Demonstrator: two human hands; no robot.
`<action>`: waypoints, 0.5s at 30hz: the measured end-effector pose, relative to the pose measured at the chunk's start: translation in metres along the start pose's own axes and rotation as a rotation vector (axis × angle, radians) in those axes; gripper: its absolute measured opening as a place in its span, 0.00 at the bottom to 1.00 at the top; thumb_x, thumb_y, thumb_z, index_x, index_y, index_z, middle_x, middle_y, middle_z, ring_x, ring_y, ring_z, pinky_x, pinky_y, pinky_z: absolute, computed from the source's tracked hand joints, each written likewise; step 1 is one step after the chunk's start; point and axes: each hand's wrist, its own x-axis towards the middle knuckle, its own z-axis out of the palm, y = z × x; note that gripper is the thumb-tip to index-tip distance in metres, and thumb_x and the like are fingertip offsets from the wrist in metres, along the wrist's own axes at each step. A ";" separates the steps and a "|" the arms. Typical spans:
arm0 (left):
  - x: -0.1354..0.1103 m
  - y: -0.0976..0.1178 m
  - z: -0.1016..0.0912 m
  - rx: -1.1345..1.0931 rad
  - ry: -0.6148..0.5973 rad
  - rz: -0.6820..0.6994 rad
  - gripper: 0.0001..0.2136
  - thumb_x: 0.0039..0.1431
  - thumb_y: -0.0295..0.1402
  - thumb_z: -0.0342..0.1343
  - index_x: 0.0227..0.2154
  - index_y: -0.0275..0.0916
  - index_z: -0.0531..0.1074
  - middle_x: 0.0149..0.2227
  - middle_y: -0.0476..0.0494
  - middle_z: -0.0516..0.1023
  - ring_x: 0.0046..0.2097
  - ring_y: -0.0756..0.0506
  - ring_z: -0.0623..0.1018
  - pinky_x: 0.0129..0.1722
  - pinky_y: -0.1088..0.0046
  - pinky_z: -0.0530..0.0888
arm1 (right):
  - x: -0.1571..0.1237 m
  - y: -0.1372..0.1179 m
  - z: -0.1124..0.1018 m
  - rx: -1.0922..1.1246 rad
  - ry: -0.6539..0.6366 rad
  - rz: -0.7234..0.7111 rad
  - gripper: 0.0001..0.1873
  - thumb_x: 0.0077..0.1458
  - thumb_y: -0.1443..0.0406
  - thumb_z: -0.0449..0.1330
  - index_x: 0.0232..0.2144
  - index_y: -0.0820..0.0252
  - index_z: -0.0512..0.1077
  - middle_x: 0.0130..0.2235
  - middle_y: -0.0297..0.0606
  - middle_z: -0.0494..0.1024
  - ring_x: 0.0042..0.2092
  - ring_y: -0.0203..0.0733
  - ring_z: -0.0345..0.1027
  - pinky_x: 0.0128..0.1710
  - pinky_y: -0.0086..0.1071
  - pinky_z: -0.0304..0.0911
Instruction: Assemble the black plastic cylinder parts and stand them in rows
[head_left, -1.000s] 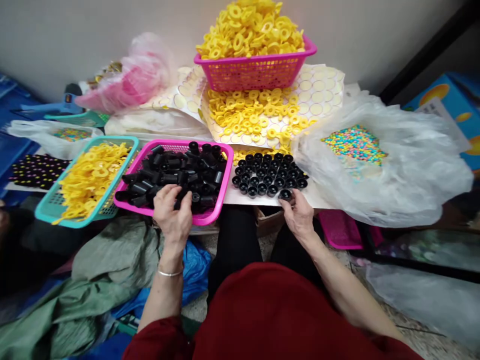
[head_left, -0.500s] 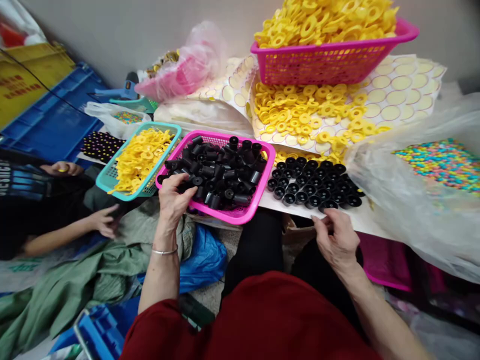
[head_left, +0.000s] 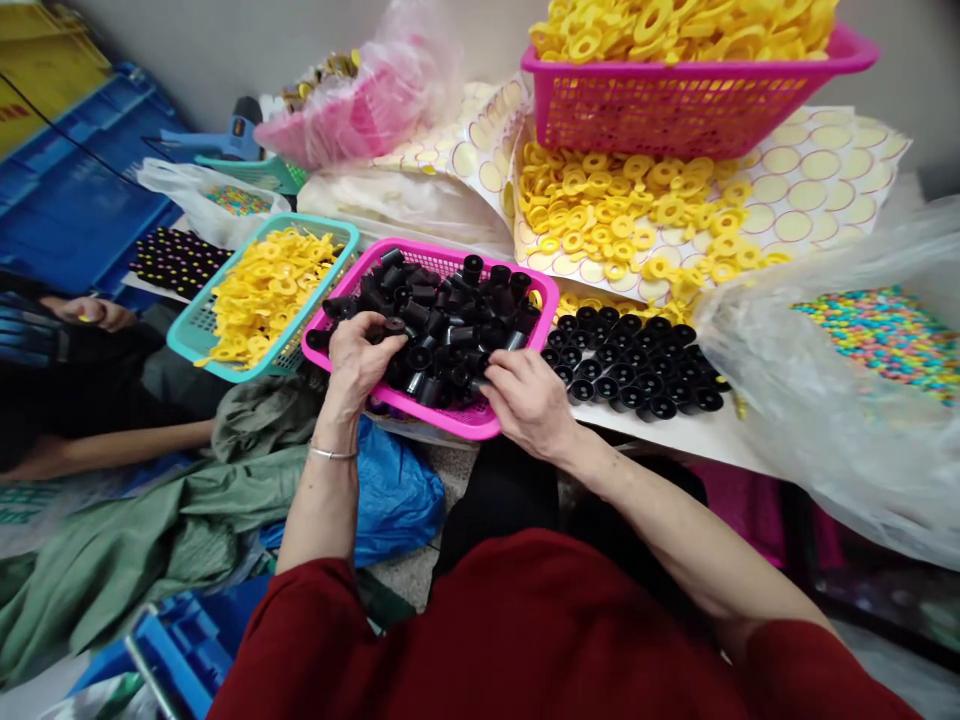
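A pink basket (head_left: 486, 428) full of short black plastic cylinders (head_left: 433, 322) sits in front of me. Over its left side, my left hand (head_left: 361, 362) is closed, with one black cylinder (head_left: 394, 326) between thumb and fingers. At the basket's right front part is my right hand (head_left: 529, 402), its fingertips pinched on a black cylinder (head_left: 478, 383) among the others. To the right, several rows of black cylinders (head_left: 634, 370) stand upright on the white tabletop, their open ends up.
A teal basket (head_left: 187, 345) of yellow rings stands at left, beside another person's hand (head_left: 97, 312). Behind are loose yellow rings (head_left: 622, 215) and a heaped pink basket (head_left: 652, 105). A plastic bag (head_left: 847, 430) of colourful small pieces lies at right.
My right hand has moved left from the standing rows into the pink basket. My left hand stays at the basket with its cylinder. The other person's lower hand has dropped out of sight.
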 end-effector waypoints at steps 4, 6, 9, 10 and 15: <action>-0.003 0.001 -0.004 -0.495 0.160 0.018 0.21 0.42 0.42 0.68 0.40 0.41 0.74 0.38 0.46 0.77 0.40 0.46 0.75 0.41 0.71 0.73 | 0.038 -0.008 0.007 -0.130 -0.292 0.033 0.07 0.55 0.71 0.57 0.37 0.64 0.73 0.43 0.50 0.74 0.44 0.52 0.62 0.39 0.42 0.60; -0.003 0.001 -0.007 -0.625 0.199 0.006 0.21 0.42 0.44 0.68 0.39 0.43 0.74 0.38 0.45 0.77 0.39 0.46 0.76 0.38 0.72 0.74 | 0.049 -0.011 0.007 -0.186 -0.377 0.050 0.07 0.54 0.70 0.59 0.38 0.64 0.72 0.42 0.50 0.73 0.44 0.53 0.61 0.37 0.41 0.57; -0.003 -0.001 -0.010 -0.734 0.240 -0.026 0.19 0.41 0.44 0.69 0.36 0.42 0.75 0.34 0.47 0.76 0.34 0.48 0.75 0.33 0.74 0.73 | 0.058 -0.015 0.003 -0.218 -0.439 0.038 0.09 0.53 0.67 0.62 0.39 0.63 0.71 0.43 0.49 0.72 0.44 0.53 0.61 0.37 0.40 0.54; -0.002 -0.003 -0.010 -0.769 0.249 -0.023 0.19 0.40 0.43 0.70 0.34 0.42 0.75 0.33 0.48 0.76 0.33 0.49 0.75 0.32 0.75 0.73 | 0.058 -0.016 0.002 -0.212 -0.457 0.027 0.11 0.52 0.66 0.63 0.40 0.63 0.71 0.43 0.49 0.72 0.45 0.53 0.61 0.37 0.39 0.54; 0.002 -0.008 -0.008 -0.953 0.245 -0.020 0.18 0.37 0.38 0.73 0.31 0.41 0.74 0.31 0.51 0.76 0.32 0.51 0.74 0.33 0.77 0.73 | 0.052 -0.026 -0.001 -0.203 -0.418 0.104 0.20 0.52 0.68 0.64 0.47 0.67 0.67 0.46 0.50 0.72 0.45 0.52 0.61 0.37 0.39 0.52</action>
